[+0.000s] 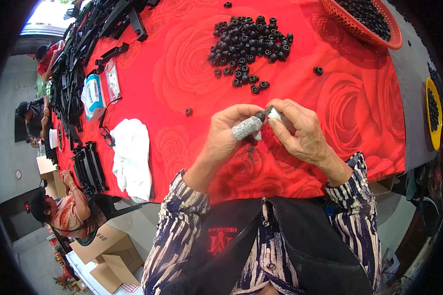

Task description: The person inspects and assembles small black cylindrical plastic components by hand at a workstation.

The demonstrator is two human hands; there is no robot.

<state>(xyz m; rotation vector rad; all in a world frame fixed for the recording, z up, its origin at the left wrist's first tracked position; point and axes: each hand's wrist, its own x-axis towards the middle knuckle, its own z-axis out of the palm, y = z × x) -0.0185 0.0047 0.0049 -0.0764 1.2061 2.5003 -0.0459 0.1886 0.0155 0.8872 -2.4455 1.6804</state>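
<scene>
My left hand [222, 135] pinches a small round black part [260, 116], one like the many in the heap. A grey speckled sleeve [246, 128] covers its thumb. Closed on a small dark blade [268, 110] with a white wrapping [274, 114], my right hand [302, 130] brings the tip against the part. Fingers partly hide both items. Dark crumbs [251, 153] lie on the red rose-patterned cloth [182, 59] below the hands. Beyond them is a heap of round black parts [251, 42]; a few lie singly, one [189, 112] to the left.
A red basket [396, 37] of black parts stands far right, a yellow tray [430, 118] at the right edge. On the left lie a white cloth [131, 157], glasses [106, 135], a tissue pack [92, 98] and long black pieces [89, 167]. Several people sit along the left side.
</scene>
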